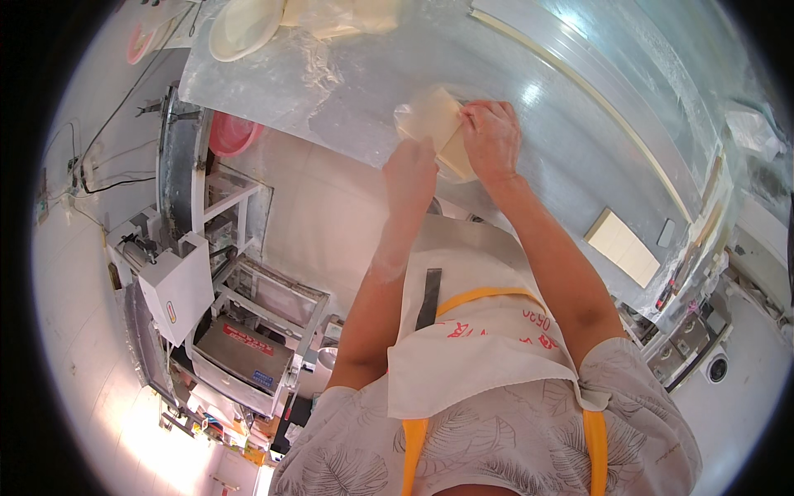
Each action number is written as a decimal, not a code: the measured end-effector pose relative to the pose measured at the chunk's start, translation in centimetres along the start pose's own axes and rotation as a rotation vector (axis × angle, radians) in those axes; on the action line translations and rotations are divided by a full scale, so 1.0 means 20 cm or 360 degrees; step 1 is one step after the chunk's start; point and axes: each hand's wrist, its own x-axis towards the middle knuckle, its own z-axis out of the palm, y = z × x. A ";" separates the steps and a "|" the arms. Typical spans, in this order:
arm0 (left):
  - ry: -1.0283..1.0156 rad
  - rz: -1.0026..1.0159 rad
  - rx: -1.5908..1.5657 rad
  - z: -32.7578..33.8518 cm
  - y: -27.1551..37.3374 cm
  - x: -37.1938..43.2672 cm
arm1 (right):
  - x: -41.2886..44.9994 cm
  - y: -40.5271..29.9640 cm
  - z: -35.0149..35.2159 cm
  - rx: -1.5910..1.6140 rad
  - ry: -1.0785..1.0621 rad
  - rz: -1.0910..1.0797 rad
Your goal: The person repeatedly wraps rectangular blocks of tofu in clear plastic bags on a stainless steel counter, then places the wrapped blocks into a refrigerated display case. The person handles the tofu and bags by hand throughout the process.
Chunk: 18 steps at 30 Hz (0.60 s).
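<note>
A clear plastic bag (415, 118) lies near the front edge of the metal worktable, with pale yellow, flat-cut slabs (458, 155) in and under it, perhaps stacked dough sheets. My right hand (493, 133) pinches the far right side of the bag between thumb and fingers. At the near left side my left hand (410, 170), slightly blurred, has its fingers curled at the bag's edge. Its fingertips are partly hidden. Flour dusts my left forearm.
A stack of pale slabs (622, 247) sits at the right beside a small grey plate (666, 233). A long metal bar (595, 87) crosses the far side. A pale basin (245, 28) and bagged slabs (347, 17) stand far left. Machinery (177, 285) fills the left floor.
</note>
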 end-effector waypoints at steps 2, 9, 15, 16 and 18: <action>-0.0111 -0.0374 -0.0166 -0.01 0.07 0.02 | 0.01 -0.03 -0.01 -0.0025 -0.0021 -0.0013; -0.0112 -0.0549 -0.0950 -0.11 0.23 -0.01 | -0.08 -0.31 -0.23 0.0346 -0.0663 -0.0306; -0.0128 -0.0411 -0.0606 -0.23 0.17 -0.14 | -0.23 -0.33 -0.33 0.0640 -0.0703 -0.0170; -0.0209 -0.0438 -0.0746 -0.26 0.26 -0.18 | -0.25 -0.29 -0.34 0.0689 -0.0654 0.0134; -0.0375 -0.0422 -0.0960 -0.28 0.35 -0.25 | -0.23 -0.17 -0.38 0.1068 -0.0785 0.0798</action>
